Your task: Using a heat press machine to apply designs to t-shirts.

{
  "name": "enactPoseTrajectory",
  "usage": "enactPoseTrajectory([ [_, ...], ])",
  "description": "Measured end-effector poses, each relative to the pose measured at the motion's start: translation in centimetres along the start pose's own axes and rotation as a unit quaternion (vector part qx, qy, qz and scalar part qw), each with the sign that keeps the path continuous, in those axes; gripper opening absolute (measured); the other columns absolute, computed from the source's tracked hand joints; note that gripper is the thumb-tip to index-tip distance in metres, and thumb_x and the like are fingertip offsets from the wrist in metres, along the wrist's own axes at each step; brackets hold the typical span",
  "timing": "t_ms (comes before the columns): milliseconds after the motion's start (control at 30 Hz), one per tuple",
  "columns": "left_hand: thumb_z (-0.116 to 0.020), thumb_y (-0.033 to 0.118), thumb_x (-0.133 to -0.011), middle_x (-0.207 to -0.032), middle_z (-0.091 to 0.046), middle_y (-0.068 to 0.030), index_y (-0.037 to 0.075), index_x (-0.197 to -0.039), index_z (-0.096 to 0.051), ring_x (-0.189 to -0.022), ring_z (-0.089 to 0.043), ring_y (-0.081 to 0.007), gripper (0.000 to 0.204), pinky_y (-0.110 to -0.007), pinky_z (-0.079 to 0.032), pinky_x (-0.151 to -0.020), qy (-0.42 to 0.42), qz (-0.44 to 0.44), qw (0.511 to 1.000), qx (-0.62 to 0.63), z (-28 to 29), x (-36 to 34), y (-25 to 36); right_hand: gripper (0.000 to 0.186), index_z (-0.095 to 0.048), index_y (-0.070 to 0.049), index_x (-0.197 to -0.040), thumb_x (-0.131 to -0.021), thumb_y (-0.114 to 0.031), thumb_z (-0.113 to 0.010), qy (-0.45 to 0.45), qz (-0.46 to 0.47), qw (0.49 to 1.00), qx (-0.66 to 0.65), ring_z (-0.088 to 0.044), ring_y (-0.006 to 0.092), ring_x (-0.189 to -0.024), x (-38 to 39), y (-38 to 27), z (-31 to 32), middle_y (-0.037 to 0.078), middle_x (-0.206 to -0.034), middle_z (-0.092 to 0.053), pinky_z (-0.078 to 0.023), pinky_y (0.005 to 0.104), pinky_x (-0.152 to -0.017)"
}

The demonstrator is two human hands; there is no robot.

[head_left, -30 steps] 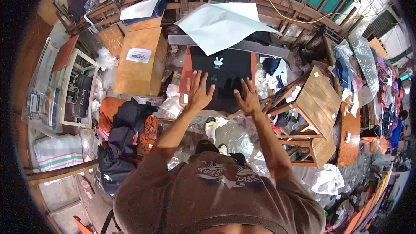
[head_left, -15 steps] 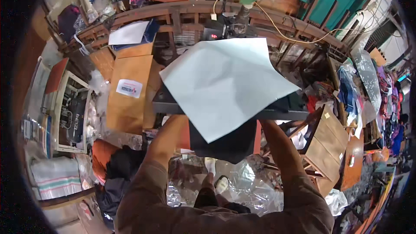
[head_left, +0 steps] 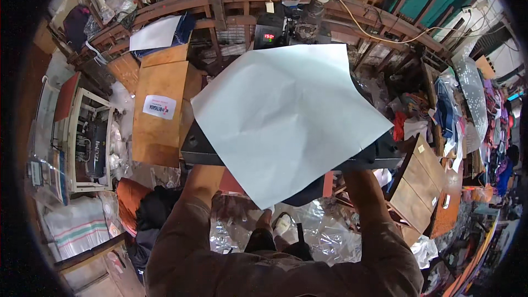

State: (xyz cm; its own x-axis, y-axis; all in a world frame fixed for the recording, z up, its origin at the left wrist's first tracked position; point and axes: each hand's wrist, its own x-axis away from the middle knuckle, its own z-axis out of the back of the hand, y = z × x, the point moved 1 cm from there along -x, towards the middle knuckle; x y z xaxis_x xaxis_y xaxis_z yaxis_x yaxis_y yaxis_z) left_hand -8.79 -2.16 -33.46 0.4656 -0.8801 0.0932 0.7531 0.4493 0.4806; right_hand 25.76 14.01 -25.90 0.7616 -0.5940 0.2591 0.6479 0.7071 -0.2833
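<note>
Extending up from the lower edge, two forearms, the left forearm point(head_left: 202, 184) and the right forearm point(head_left: 364, 187), pass beneath one dark slab point(head_left: 203, 157) at the centre of the frame. Both hands are hidden there; whether the fingers grasp or are released cannot be told. One pale shoe point(head_left: 282, 223) shows at lower centre. One creased, pale sheet point(head_left: 291, 115) covers most of the slab, mid-frame, one corner past its near edge; below that edge show one dark cloth point(head_left: 308, 193) and one reddish board point(head_left: 328, 184). One wooden box point(head_left: 157, 143) bearing one white label point(head_left: 159, 107) stands left of centre. Beyond, at upper centre, one black control box point(head_left: 264, 26) carries one lit red display point(head_left: 269, 36).
</note>
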Motion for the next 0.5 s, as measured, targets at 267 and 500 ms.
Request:
enactPoseTrajectory([
  [267,-0.064,0.039,-0.099,-0.156,-0.047,-0.0262,0.005,-0.150,-0.052,-0.150,-0.038,-0.0442,0.062,-0.055,-0.029,-0.124,0.021,-0.017,1.000,0.012,0.8,3.5,1.8,0.051,-0.054,-0.004,-0.147,-0.108,-0.037,-0.047,0.006,0.005,1.000,0.007,-0.055,0.0388,-0.124,-0.2,-2.5,0.5,0.022,-0.138,-0.059,-0.034,0.0587,-0.114],
  [500,-0.064,0.039,-0.099,-0.155,-0.049,-0.0265,0.005,-0.150,-0.053,-0.149,-0.039,-0.0442,0.062,-0.056,-0.028,-0.125,0.071,-0.051,0.994,0.073,-0.3,13.5,8.1,0.050,-0.055,-0.004,-0.146,-0.108,-0.035,-0.048,0.023,0.013,1.000,0.012,-0.058,0.0378,-0.119,6.6,-7.3,-1.9,0.021,-0.135,-0.061,-0.036,0.0575,-0.112],
])
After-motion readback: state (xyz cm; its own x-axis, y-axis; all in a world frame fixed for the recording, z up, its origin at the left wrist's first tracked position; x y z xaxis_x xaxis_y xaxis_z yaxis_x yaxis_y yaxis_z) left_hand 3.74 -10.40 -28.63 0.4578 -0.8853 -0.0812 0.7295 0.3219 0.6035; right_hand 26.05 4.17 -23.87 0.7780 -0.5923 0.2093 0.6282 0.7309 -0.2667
